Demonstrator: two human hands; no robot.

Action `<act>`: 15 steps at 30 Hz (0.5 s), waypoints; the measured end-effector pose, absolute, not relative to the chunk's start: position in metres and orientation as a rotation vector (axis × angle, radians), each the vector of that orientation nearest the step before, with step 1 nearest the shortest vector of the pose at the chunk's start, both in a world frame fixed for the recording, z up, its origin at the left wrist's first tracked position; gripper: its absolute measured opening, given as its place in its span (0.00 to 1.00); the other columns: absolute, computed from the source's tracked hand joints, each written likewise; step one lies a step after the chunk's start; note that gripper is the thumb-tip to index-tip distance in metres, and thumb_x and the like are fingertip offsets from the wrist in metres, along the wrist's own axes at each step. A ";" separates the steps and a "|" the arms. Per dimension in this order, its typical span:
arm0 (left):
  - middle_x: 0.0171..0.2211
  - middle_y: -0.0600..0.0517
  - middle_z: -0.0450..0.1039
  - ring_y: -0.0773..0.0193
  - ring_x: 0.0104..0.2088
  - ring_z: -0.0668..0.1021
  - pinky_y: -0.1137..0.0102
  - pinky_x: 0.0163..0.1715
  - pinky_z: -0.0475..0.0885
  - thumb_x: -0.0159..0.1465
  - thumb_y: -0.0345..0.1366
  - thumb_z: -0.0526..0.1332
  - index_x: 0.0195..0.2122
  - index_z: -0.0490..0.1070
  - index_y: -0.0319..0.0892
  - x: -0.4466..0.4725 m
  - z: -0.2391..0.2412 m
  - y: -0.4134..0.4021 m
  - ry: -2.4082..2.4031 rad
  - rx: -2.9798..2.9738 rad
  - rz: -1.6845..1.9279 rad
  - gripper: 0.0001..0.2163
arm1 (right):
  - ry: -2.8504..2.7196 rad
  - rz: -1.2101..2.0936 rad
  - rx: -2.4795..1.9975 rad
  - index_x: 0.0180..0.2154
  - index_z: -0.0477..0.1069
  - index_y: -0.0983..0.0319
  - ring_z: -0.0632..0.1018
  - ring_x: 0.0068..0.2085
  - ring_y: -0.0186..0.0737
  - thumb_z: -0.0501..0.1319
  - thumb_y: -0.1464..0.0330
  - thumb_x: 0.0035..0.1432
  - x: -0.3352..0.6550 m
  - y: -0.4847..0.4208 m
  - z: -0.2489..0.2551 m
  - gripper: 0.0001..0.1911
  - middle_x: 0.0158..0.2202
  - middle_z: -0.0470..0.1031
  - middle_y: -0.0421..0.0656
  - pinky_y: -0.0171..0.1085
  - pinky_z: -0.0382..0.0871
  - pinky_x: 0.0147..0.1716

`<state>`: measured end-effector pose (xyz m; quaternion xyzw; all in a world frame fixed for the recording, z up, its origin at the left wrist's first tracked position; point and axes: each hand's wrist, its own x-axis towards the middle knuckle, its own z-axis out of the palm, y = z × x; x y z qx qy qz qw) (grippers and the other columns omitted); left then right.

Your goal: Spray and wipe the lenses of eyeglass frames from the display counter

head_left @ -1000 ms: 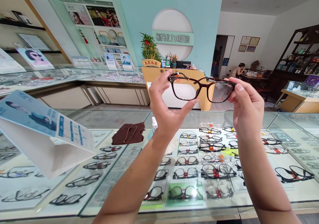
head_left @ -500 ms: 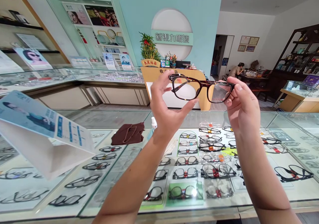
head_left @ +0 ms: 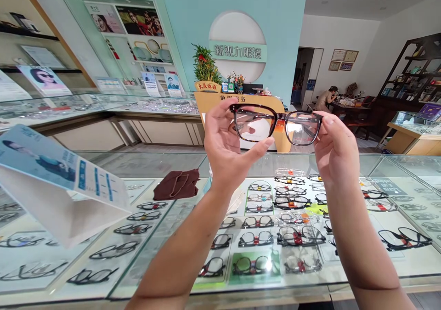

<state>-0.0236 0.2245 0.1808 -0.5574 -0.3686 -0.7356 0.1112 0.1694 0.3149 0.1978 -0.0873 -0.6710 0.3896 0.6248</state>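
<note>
Above the glass-topped desk [head_left: 165,255], in front of the wood-toned far desk [head_left: 263,99], a pair of dark-rimmed glasses [head_left: 281,116] is held up in the air, lenses upright and the frame nearly level. The left hand [head_left: 225,151] has the left end: fingertips at the upper hinge corner, thumb stretched away from them to the lower rim near the bridge, so that thumb and fingers span the lens in a wide C. Part of that hand shows through the left lens. The right hand [head_left: 336,147] pinches the upper right corner between thumb and fingers, the other fingers curled behind; the right lens lies almost wholly outside its grip.

Between the two wrists there is a broad gap, with open air below the frame down to the glass, under which rows of display spectacles [head_left: 257,239] sit. In view, both hands reach over the far edge of the glass, and the forearms cross its near edge. A strip of floor separates the two desks.

To the left, a brown cloth [head_left: 176,184] lies by the diagonal glass seam, near the left forearm but apart from it. Farther left, a folded card [head_left: 65,163] stands tilted, its left end cut off by the border of the view, well apart from both hands.
</note>
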 end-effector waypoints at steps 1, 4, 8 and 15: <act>0.58 0.43 0.71 0.43 0.61 0.78 0.52 0.53 0.80 0.54 0.64 0.75 0.66 0.62 0.55 -0.021 0.180 0.222 -1.094 -1.617 -2.160 0.43 | -1.558 0.892 -0.202 0.47 0.82 0.52 0.84 0.44 0.42 0.63 0.52 0.70 0.169 0.316 0.197 0.15 0.44 0.84 0.43 0.42 0.79 0.40; 0.55 0.44 0.72 0.48 0.57 0.79 0.52 0.54 0.80 0.56 0.62 0.75 0.65 0.63 0.55 -0.013 0.179 0.215 -1.099 -1.559 -2.169 0.40 | -1.592 0.904 -0.208 0.44 0.81 0.53 0.84 0.41 0.40 0.63 0.51 0.70 0.167 0.322 0.194 0.15 0.41 0.84 0.43 0.41 0.78 0.37; 0.54 0.46 0.72 0.50 0.57 0.79 0.53 0.56 0.79 0.55 0.59 0.77 0.63 0.65 0.53 -0.009 0.179 0.211 -1.058 -1.525 -2.190 0.39 | -1.601 0.955 -0.214 0.43 0.81 0.54 0.84 0.39 0.40 0.63 0.51 0.69 0.164 0.328 0.190 0.16 0.42 0.85 0.43 0.40 0.77 0.35; 0.52 0.46 0.80 0.53 0.54 0.83 0.59 0.53 0.80 0.57 0.63 0.73 0.61 0.70 0.51 -0.026 0.188 0.217 -1.170 -1.806 -2.579 0.36 | -1.703 0.813 -0.104 0.55 0.79 0.51 0.84 0.48 0.47 0.60 0.47 0.69 0.173 0.308 0.200 0.22 0.51 0.85 0.45 0.47 0.80 0.46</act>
